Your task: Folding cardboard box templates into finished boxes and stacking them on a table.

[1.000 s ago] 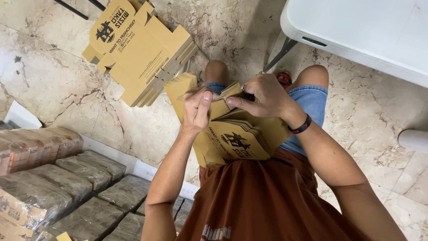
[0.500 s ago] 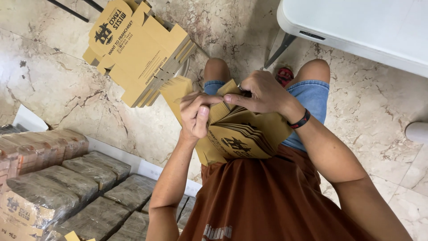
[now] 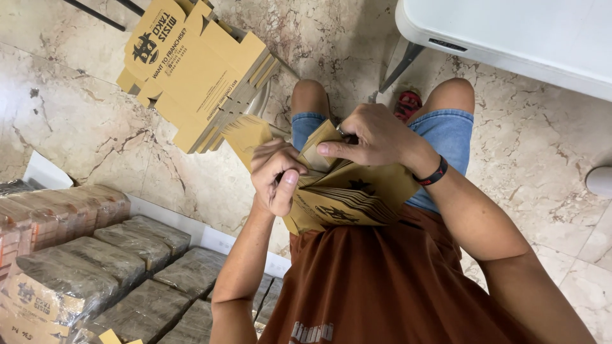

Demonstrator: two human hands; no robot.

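Left hand (image 3: 275, 175) and right hand (image 3: 373, 135) both pinch flaps of the top flat carton (image 3: 347, 191), stack resting on the lap. Best to press thumbs along the crease, keeping the stack steady.

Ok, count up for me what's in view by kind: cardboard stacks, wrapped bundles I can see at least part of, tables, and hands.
Flat cardboard box stacks: 2, one on the lap in both hands, one on the floor
Plastic-wrapped bundles: about 8, some cut off
White table: 1
Hands: 2, left hand, right hand
Total: about 13
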